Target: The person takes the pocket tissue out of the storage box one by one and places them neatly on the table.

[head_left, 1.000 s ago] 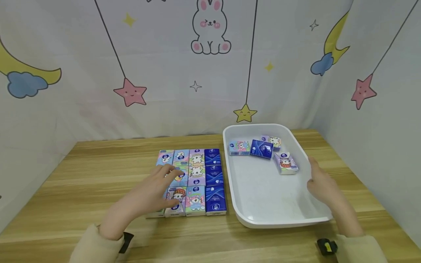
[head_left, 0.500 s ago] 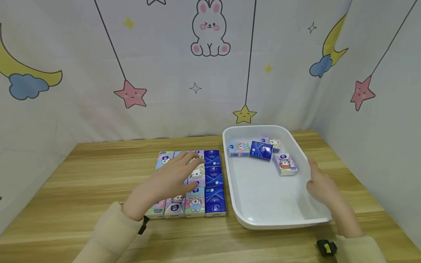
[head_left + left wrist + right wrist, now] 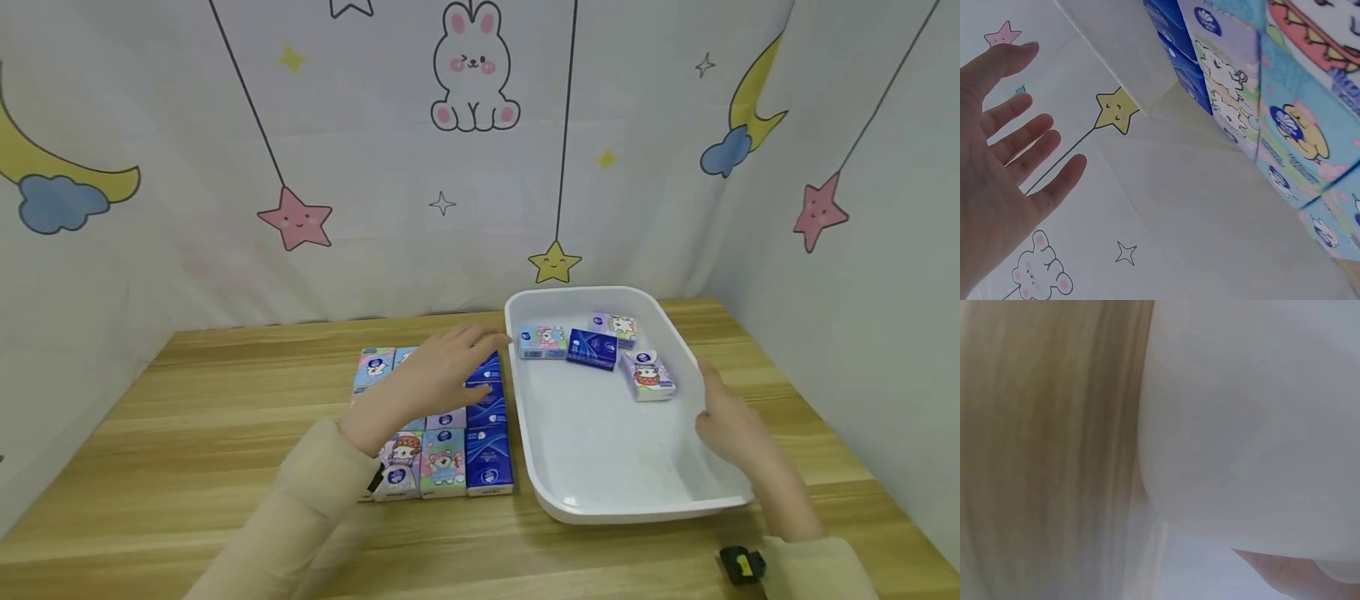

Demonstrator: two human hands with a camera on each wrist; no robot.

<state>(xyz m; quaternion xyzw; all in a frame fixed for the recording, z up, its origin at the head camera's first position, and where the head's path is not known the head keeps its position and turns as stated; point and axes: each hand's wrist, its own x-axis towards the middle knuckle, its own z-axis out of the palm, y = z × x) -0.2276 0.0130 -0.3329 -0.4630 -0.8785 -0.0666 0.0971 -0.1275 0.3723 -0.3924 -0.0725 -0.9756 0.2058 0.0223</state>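
My left hand (image 3: 438,375) hovers over a block of pocket tissue packs (image 3: 442,471), fingers spread and nothing in them. Its fingertips reach the left rim of a white plastic tub (image 3: 600,450). In the left wrist view, the same hand (image 3: 1016,137) shows its bare palm, apart from the packs (image 3: 1291,131). The block has dark blue packs (image 3: 487,458) along its right side and pastel cartoon ones to the left; hand and sleeve hide part of it. My right hand (image 3: 731,425) grips the tub's right rim, thumb on the inner side.
Inside the tub, toward the back, lie several tissue packs: a pink and blue one (image 3: 543,342), a dark blue one (image 3: 592,348), and purple ones (image 3: 648,377). Behind the wooden table (image 3: 225,400) hangs a white cartoon curtain (image 3: 390,250).
My left hand has moved right and slightly away from me, across the tissue packs to the tub's left rim. The right hand keeps its place on the tub.
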